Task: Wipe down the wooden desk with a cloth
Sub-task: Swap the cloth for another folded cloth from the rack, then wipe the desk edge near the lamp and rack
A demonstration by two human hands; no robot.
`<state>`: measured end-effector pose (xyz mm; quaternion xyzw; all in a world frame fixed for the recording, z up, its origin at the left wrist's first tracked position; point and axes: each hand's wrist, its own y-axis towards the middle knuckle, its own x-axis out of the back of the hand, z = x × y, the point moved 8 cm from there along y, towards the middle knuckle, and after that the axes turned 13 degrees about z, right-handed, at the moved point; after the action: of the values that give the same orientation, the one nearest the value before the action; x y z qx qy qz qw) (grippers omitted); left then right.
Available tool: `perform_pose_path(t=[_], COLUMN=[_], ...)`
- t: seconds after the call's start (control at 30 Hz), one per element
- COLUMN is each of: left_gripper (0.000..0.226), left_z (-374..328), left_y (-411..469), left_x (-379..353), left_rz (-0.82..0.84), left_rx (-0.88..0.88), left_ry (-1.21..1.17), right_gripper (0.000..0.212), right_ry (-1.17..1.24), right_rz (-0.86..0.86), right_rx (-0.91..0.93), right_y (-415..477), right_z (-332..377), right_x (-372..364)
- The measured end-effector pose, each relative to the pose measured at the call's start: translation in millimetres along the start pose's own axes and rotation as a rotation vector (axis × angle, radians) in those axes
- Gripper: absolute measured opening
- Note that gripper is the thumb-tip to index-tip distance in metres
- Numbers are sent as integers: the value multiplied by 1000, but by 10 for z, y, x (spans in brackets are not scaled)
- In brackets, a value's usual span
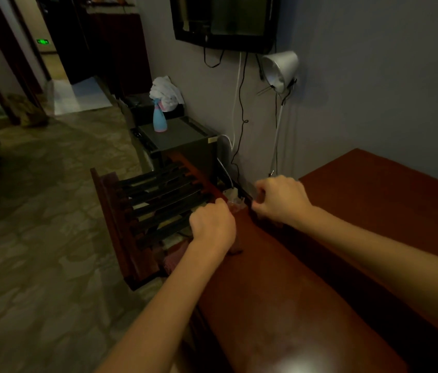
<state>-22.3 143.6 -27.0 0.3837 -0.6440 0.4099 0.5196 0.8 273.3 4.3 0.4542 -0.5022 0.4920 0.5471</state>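
Two hands curled up at the far left corner of the wooden desk (347, 211). Left hand (212, 224) has its fingers tucked under, and right hand (282, 200) is bunched against a small grey thing (252, 189). Can't tell what either actually grips. Pale crumpled bit (235, 203) sits between them at the desk edge, and I can't tell if it's the cloth.

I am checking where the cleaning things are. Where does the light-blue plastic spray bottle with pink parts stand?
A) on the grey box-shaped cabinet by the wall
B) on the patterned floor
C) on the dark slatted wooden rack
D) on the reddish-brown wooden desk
A: the light-blue spray bottle stands upright on the flat top of the grey box-shaped cabinet.
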Motion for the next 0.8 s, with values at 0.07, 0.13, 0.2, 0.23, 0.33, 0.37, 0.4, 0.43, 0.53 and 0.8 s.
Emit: perform_pose_path(t=[0.07,0.13,0.2,0.23,0.33,0.37,0.4,0.43,0.53,0.8], left_gripper=[26,24,23,23,23,23,25,28,35,36], left_z=[-21,-81,-172,-227,-368,-417,-463,-501,-520,-510], left_y=[81,131,149,167,269,299,325,350,433,473], left_x=[6,46,75,70,49,32,8,-16,-109,-156], left_rz=[90,103,73,57,8,-9,-29,-48,-54,-92], left_rx=[5,-12,-34,-46,-68,-73,-82,-93,-85,-115], left_ry=[47,62,31,2,-91,-118,-149,-182,-251,-248], right_gripper=[28,32,25,24,24,23,22,22,26,22], right_ry=[12,35,54,59,16,-5,-25,-44,-39,51], right_rz=[-22,-60,-37,-33,-62,-61,-56,-60,-88,-97], right_rx=[40,28,-24,-47,-89,-103,-110,-106,-73,-263], right_y=[-43,82,244,286,185,82,-17,-104,-144,178], right_z=[109,120,24,-59,-327,-390,-434,-441,-369,-1039], right_x=[-47,-25,17,42,97,103,86,75,30,150])
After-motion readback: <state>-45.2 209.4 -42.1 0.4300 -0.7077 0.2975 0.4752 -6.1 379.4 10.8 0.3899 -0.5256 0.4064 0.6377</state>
